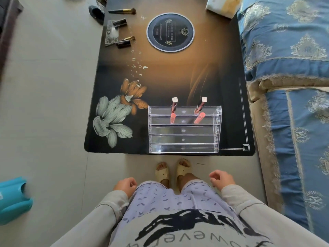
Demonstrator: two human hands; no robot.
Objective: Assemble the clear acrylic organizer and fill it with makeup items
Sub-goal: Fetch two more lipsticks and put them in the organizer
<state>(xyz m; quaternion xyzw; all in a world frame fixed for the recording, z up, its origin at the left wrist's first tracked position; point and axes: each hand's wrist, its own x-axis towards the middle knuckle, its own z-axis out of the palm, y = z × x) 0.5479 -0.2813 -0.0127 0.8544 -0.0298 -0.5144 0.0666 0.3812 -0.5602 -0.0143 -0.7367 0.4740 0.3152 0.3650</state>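
The clear acrylic organizer [184, 139] stands tiered at the near edge of the dark table [178, 77]. Two pink lip gloss tubes [173, 111] [200, 111] stand in its back row. At the table's far left lie a large makeup brush [122, 11], two dark lipstick tubes [119, 22] [123, 44] and a thinner brush [127, 39]. My left hand [125, 186] and my right hand [221, 179] hang at my sides below the table edge, fingers loosely curled, holding nothing.
A round black plate [170, 32] is set into the table's far middle, and a small control panel [111, 32] lies by the lipsticks. A blue patterned sofa [293, 86] runs along the right. A turquoise object [12, 198] sits on the floor at left.
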